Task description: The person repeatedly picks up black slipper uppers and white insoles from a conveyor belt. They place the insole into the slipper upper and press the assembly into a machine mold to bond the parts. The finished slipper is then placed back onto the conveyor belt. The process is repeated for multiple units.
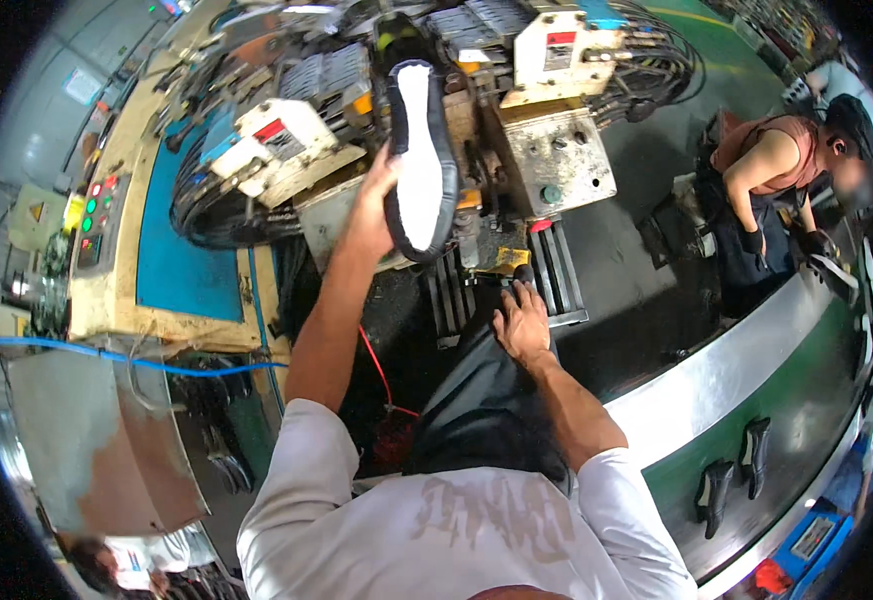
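My left hand is closed around the side of a black shoe upper with a white underside. The white face is turned toward me, and the shoe's far end reaches in among the machine parts, where its contact is hard to make out. My right hand is lower and to the right, fingers spread and empty, over my dark trouser leg. Just beyond its fingertips is a small dark knob-like part by a yellow piece; I cannot tell whether they touch.
A grimy metal control box and bundled black hoses flank the machine. At left stands a panel with lit buttons. A blue hose crosses there. Black shoes lie on a green-topped conveyor at right, where a co-worker bends over.
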Demonstrator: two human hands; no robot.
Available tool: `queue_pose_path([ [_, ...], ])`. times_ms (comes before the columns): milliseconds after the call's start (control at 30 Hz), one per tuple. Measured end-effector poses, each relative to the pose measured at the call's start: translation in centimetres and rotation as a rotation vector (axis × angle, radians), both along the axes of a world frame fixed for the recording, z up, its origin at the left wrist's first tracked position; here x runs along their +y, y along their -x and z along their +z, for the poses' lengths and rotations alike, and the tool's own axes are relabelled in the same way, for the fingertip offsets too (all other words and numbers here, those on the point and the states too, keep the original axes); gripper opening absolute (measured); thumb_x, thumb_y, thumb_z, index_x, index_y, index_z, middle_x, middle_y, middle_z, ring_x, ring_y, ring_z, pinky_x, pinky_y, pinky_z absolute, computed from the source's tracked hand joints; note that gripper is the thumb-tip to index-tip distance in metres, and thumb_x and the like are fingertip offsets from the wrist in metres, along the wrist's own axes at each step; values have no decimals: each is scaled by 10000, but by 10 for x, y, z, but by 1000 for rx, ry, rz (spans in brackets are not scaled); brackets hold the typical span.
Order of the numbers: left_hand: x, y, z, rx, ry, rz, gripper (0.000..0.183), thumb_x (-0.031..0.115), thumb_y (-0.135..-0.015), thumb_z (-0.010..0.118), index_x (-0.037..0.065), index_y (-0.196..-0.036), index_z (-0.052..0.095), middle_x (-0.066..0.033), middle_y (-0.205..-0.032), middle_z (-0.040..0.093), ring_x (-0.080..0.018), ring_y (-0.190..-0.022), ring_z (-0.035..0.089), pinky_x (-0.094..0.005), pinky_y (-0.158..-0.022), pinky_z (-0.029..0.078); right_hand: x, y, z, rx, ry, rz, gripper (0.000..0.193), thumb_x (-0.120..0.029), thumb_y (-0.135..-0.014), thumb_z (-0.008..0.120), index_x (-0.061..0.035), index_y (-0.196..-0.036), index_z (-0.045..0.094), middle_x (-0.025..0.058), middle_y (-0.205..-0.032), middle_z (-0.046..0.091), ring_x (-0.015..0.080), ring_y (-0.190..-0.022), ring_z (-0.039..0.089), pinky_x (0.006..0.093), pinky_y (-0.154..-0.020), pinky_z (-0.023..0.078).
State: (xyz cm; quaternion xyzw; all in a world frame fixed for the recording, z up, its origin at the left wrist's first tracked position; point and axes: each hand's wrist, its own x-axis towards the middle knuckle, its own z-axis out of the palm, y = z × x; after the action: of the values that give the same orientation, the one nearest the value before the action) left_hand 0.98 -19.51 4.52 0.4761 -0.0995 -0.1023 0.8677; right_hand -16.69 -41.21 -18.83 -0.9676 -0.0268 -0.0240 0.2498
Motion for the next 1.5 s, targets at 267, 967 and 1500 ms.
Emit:
queue_pose_path([
  [267,61,176,-75,220,14,197,903,129,-981,703,115,-1722,188,-157,-1451,596,-233,-1230,619,-403,-1080,508,-2,11,-8,-176,12,140,490,-275,-1009,629,-9,-1422,629,277,-1526,530,487,-1434,460,570,-1235,347],
  [967,489,508,-263,995,-2362,570,1111,214,-933,773,485,-1705,21,-352,-1666,257,-481,-1360,530,-615,-955,562,-9,1,-35,-257,166,305,483,-365,-1080,592,-74,-1465,610,268,-1551,518,468,-1434,469,537,-1208,370],
  [1500,616,497,-271,677,-2717,549,762,232,-1068,548,433,-1674,132,-197,-1293,685,-261,-696,692,-445,-652,600,-118,79,-30,182,-369,-146,420,-234,-1077,621,2,-1424,640,249,-1428,632,344,-1306,632,413,-1114,486],
])
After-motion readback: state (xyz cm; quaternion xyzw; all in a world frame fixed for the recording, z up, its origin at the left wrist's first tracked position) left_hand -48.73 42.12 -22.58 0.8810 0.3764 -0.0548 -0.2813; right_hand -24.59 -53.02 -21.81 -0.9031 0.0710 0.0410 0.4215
